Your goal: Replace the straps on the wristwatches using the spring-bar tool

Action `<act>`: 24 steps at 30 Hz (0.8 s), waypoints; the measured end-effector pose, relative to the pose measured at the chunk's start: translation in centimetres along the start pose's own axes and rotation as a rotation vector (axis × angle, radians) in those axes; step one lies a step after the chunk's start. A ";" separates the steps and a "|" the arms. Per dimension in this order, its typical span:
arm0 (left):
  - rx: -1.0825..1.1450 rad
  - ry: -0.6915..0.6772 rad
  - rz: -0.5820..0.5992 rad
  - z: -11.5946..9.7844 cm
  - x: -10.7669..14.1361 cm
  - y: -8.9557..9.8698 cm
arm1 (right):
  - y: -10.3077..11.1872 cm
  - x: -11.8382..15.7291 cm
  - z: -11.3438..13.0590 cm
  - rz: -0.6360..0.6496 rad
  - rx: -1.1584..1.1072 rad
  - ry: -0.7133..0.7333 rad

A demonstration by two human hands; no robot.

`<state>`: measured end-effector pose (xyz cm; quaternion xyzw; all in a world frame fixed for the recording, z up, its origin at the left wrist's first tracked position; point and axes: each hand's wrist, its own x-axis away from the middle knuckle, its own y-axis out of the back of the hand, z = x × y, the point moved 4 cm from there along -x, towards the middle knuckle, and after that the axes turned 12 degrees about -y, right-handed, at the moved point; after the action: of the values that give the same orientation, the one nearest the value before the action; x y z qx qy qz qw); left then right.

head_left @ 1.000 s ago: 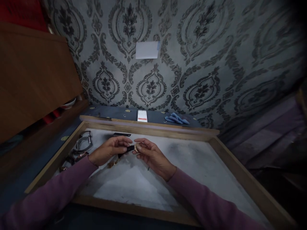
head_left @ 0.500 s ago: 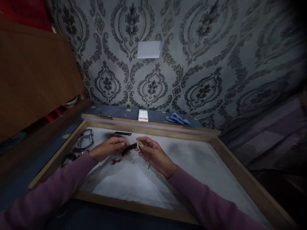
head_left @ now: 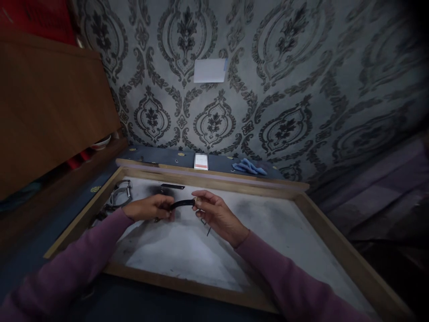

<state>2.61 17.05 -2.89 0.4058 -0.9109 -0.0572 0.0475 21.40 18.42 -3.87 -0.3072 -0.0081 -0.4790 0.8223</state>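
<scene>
A wristwatch with a black strap (head_left: 182, 203) is stretched between my two hands above a wood-framed tray (head_left: 214, 175) with a white floor. My left hand (head_left: 150, 208) pinches the strap's left end. The fingers of my right hand (head_left: 217, 215) are closed round the watch's case, which they mostly cover. A small thin dark object (head_left: 208, 231) shows just below my right hand, too small to make out. Behind my left hand a flat black strip (head_left: 172, 186) lies in the tray.
Several watches (head_left: 119, 196) lie along the tray's left side. Behind the tray are a white card (head_left: 201, 161) and a blue cloth (head_left: 249, 167). A brown wooden cabinet (head_left: 56, 98) stands at the left, and white paper (head_left: 210, 70) is on the patterned wall.
The strap is now more level and shows more of its length between my hands. The gold-coloured part that hung below my left hand is mostly hidden, and the watch case shows less.
</scene>
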 end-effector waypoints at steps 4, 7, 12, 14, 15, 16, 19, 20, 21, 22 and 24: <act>0.111 -0.004 -0.109 0.4 -0.1 0.9 | 0.4 -0.2 0.0 -0.025 0.049 -0.005; 0.106 0.018 -0.159 0.7 -0.1 1.3 | 0.6 -0.4 0.1 -0.033 0.078 0.004; 0.089 0.057 -0.177 0.0 0.3 1.3 | 0.8 -0.4 0.5 -0.069 0.097 0.031; 0.069 0.069 -0.211 -0.4 0.5 1.4 | 0.9 -0.3 0.7 -0.085 0.111 0.035; 0.063 0.073 -0.224 -0.6 0.6 1.5 | 0.9 -0.3 0.8 -0.092 0.119 0.036; 0.065 0.077 -0.233 -0.6 0.6 1.5 | 1.0 -0.3 0.8 -0.098 0.127 0.037; 0.144 0.107 -0.240 -0.6 0.7 1.5 | 1.2 -0.4 0.9 -0.115 0.149 0.044; 0.181 0.118 -0.248 -0.5 0.7 1.5 | 1.2 -0.4 0.9 -0.120 0.156 0.047; 0.219 0.125 -0.259 -0.4 0.7 1.5 | 1.3 -0.5 0.9 -0.125 0.162 0.050; 0.255 0.125 -0.275 -0.4 0.7 1.5 | 1.3 -0.5 0.9 -0.128 0.168 0.054; 0.321 0.100 -0.297 -0.4 0.8 1.7 | 1.4 -0.6 0.9 -0.133 0.175 0.058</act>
<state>0.89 17.60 -2.18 0.5403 -0.8350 0.1026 0.0184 22.50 19.84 -3.98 -0.2191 -0.0463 -0.5388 0.8121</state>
